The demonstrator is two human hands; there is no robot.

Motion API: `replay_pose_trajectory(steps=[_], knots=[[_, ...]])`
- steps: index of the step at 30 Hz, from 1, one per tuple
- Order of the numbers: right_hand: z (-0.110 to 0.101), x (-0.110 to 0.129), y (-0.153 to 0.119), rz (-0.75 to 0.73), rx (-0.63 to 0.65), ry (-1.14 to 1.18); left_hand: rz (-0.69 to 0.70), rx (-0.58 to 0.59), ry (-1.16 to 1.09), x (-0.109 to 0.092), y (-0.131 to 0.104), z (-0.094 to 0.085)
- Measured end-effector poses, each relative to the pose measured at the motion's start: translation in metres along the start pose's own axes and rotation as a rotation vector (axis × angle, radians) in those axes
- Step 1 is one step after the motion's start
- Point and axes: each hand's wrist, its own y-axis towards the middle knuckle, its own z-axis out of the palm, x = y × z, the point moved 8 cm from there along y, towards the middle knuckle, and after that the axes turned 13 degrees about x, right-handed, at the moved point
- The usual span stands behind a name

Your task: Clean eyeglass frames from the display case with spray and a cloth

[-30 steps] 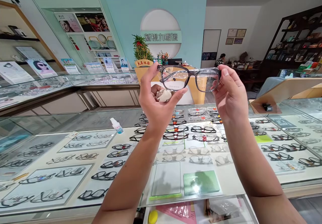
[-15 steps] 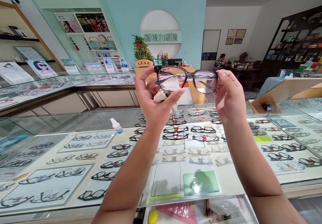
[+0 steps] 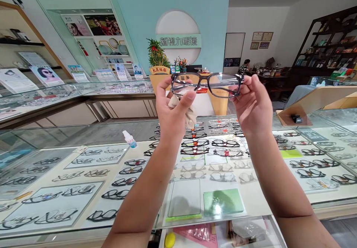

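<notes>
A pair of dark-framed glasses (image 3: 204, 80) is held up level above the glass counter, lenses facing me. My left hand (image 3: 174, 108) pinches the frame's left end, thumb in front of the left lens. A beige cloth (image 3: 190, 117) hangs bunched in the same hand, below the glasses. On the other side, my right hand (image 3: 252, 106) has its fingers closed on the right end of the frame, near the hinge.
Under the glass counter (image 3: 150, 218) lie many glasses in rows. A white spray bottle (image 3: 129, 139) stands at the left, a wooden stand (image 3: 315, 101) at the right. Below is an open drawer (image 3: 267, 224). A person (image 3: 244, 67) is far back.
The glasses have turned and levelled, so both lenses now face me more squarely. My left hand has shifted slightly right, and more of the cloth hangs below it.
</notes>
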Motion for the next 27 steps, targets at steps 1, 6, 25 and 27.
replay_pose_trajectory(steps=[1,6,25,27], knots=[[0.002,0.003,0.0,-0.021,0.025,-0.02,-0.069,0.011,-0.056,0.005,0.001,0.001],[0.028,0.018,-0.003,-0.11,0.172,-0.255,-0.547,0.127,-0.408,0.037,-0.006,0.021],[0.045,0.035,-0.007,-0.221,0.185,-0.339,-1.008,0.333,-0.489,0.072,-0.032,0.04],[0.044,0.033,-0.008,-0.176,0.171,-0.298,-0.987,0.367,-0.417,0.075,-0.032,0.04]])
